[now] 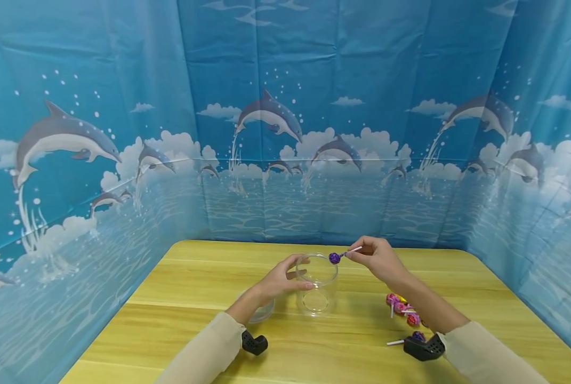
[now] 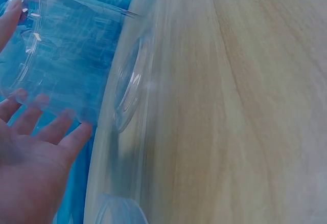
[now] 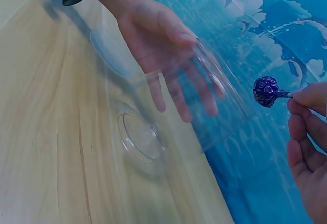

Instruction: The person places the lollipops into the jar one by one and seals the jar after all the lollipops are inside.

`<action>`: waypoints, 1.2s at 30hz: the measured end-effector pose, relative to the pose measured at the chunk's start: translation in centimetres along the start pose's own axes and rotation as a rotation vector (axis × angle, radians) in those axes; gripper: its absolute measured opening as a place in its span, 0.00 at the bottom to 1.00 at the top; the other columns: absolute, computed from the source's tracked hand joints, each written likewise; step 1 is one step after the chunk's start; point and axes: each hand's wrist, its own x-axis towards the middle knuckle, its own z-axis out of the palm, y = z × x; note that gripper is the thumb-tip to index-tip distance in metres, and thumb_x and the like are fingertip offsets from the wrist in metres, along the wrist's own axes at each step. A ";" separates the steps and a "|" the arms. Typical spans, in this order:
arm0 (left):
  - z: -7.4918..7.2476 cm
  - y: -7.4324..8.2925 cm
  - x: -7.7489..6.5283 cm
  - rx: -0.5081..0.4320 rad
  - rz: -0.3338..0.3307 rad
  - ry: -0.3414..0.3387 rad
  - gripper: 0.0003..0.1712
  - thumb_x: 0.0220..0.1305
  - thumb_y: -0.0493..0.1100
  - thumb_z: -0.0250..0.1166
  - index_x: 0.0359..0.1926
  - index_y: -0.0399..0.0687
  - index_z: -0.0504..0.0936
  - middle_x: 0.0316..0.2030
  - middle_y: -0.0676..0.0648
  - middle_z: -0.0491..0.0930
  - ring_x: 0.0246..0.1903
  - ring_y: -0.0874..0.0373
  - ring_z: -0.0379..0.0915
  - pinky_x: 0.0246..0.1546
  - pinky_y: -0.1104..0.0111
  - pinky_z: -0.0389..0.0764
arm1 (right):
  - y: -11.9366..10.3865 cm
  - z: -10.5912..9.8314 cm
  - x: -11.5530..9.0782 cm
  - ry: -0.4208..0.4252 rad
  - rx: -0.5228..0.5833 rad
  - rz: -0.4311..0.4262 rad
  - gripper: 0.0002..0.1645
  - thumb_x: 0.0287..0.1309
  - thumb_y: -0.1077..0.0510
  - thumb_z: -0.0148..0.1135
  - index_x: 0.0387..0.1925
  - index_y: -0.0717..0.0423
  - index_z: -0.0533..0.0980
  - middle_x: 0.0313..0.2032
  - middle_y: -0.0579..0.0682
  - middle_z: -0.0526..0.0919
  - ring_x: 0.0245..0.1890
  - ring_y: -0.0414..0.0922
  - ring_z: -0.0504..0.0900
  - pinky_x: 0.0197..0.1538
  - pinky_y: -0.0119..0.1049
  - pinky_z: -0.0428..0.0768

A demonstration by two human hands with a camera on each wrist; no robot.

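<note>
A clear plastic jar stands upright with its mouth uncovered. My left hand holds it from the left, with the thumb on the near side and fingers around the far side; the left wrist view shows those fingers against the clear wall. Between thumb and fingertips, my right hand pinches the white stick of a lollipop in a purple wrapper. The wrapped head is at the right side of the jar's rim in the head view. In the right wrist view, the purple lollipop appears beside the rim.
Several pink, red and yellow wrapped lollipops lie by the right forearm. Another dark-wrapped lollipop lies nearer, beside the right wrist camera. A clear round lid lies partly behind the left wrist. A dolphin-print curtain surrounds the wooden table.
</note>
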 end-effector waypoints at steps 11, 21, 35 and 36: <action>0.2 0.0 0.1 -0.038 0.004 -0.016 0.41 0.70 0.45 0.71 0.78 0.52 0.61 0.72 0.40 0.64 0.72 0.38 0.61 0.63 0.55 0.75 | 0.4 3.4 2.1 -0.058 0.015 -0.039 0.08 0.70 0.61 0.67 0.43 0.64 0.82 0.42 0.58 0.87 0.47 0.57 0.85 0.56 0.57 0.80; 0.2 0.1 0.2 -0.051 0.001 -0.020 0.45 0.70 0.44 0.71 0.80 0.45 0.57 0.74 0.41 0.61 0.72 0.36 0.59 0.60 0.55 0.77 | 0.3 4.9 3.5 -0.093 -0.059 -0.055 0.04 0.69 0.61 0.68 0.41 0.58 0.83 0.41 0.54 0.86 0.43 0.49 0.85 0.51 0.53 0.82; 0.1 0.1 0.2 -0.031 0.004 -0.030 0.40 0.72 0.41 0.68 0.78 0.51 0.59 0.72 0.41 0.65 0.71 0.38 0.62 0.60 0.56 0.77 | 0.3 5.4 4.1 -0.094 -0.102 -0.076 0.10 0.69 0.61 0.68 0.49 0.57 0.84 0.43 0.49 0.86 0.44 0.49 0.84 0.50 0.53 0.82; 0.1 0.0 0.2 -0.027 0.004 -0.029 0.40 0.72 0.41 0.68 0.78 0.51 0.59 0.71 0.42 0.66 0.71 0.37 0.61 0.61 0.56 0.77 | 0.4 5.4 4.0 -0.095 -0.101 -0.077 0.10 0.69 0.61 0.68 0.50 0.57 0.84 0.43 0.49 0.86 0.44 0.49 0.84 0.50 0.54 0.82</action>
